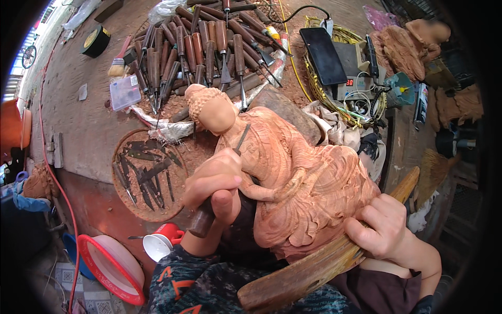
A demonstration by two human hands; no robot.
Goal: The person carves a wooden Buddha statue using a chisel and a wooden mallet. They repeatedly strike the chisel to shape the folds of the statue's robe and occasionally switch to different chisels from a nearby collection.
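Note:
A carved reddish-wood statue of a seated, robed figure (314, 209) leans across my lap, its head toward the far left. My left hand (213, 180) is closed around the dark wooden handle of a carving chisel (201, 220). The chisel's narrow metal blade points up and away, beside the statue's neck and shoulder; whether its tip touches the wood I cannot tell. In my right hand (381, 227) is a long wooden mallet (293, 277), gripped at the statue's lower right side. The mallet lies slanted in front of the statue's base, its thick end near my lap.
Many wooden-handled chisels (196, 49) lie heaped at the back. A round tray (119, 183) of small blades is at the left, near a red mug (170, 233) and red-rimmed basin (112, 267). Back right are a black phone (321, 55), coiled yellow cord and another carving (400, 49).

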